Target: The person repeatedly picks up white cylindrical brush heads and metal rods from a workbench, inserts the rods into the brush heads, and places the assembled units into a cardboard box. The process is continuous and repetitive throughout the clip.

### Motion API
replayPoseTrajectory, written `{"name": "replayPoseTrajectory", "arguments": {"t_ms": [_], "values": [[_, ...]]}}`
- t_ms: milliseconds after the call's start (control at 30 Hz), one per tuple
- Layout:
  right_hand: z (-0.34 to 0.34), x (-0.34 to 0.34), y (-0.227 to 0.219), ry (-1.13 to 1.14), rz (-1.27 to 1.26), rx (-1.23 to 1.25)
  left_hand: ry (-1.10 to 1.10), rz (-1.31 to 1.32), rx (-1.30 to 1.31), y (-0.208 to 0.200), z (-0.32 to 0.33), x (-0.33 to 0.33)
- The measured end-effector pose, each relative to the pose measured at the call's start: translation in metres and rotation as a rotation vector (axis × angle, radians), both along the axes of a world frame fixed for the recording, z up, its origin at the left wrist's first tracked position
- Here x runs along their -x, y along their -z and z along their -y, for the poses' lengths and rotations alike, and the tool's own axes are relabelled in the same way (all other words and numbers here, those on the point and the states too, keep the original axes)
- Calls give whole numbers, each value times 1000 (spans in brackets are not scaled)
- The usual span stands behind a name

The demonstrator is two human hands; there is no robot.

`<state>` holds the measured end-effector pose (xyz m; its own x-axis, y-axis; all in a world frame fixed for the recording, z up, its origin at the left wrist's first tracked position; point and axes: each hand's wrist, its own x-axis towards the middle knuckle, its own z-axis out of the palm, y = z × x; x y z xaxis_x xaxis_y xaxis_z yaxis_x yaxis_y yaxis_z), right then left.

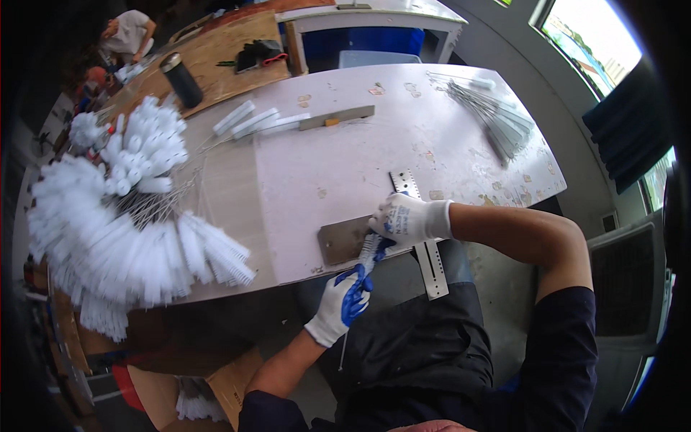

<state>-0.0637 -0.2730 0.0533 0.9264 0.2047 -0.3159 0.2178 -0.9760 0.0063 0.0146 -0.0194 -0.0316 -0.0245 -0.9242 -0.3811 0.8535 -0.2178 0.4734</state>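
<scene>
A white bottle brush (369,251) with a thin wire stem slants between my two hands at the table's near edge. My left hand (341,305), in a white glove with a blue coated palm, is closed round its lower part, and the wire stem pokes out below. My right hand (407,218), gloved the same way, is closed at the brush's upper end; its fingertips are partly hidden. Under and beside my right hand lies a flat grey metal plate (341,243). A slotted metal strip (431,272) passes beneath that hand and juts over the table edge.
A big heap of white brushes (108,223) covers the table's left side. Several brushes lie by a metal bar (345,115); a wire-stemmed bundle (489,119) rests far right. A dark bottle (181,81) stands far left. Below, a cardboard box (230,385) holds brushes. A person (129,36) works beyond.
</scene>
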Motion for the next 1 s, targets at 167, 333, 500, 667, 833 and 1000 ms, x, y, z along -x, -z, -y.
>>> {"name": "replayPoseTrajectory", "arguments": {"t_ms": [167, 333, 500, 667, 833, 1000], "values": [[-3, 0, 27, 19, 177, -99, 15, 0, 13, -20, -5, -26], [-17, 14, 28, 296, 149, -165, -309, -167, 101, 13, -40, -17], [-26, 19, 20, 350, 202, -153, -847, 728, 37, -3, -14, 51], [-28, 23, 24, 381, 279, -208, -1069, 744, -90, -43, 24, 50], [-36, 25, 25, 416, 337, -231, -1207, 533, -15, -41, 50, 27], [-37, 29, 31, 424, 377, -264, -1251, 408, -54, -45, 83, 13]]}}
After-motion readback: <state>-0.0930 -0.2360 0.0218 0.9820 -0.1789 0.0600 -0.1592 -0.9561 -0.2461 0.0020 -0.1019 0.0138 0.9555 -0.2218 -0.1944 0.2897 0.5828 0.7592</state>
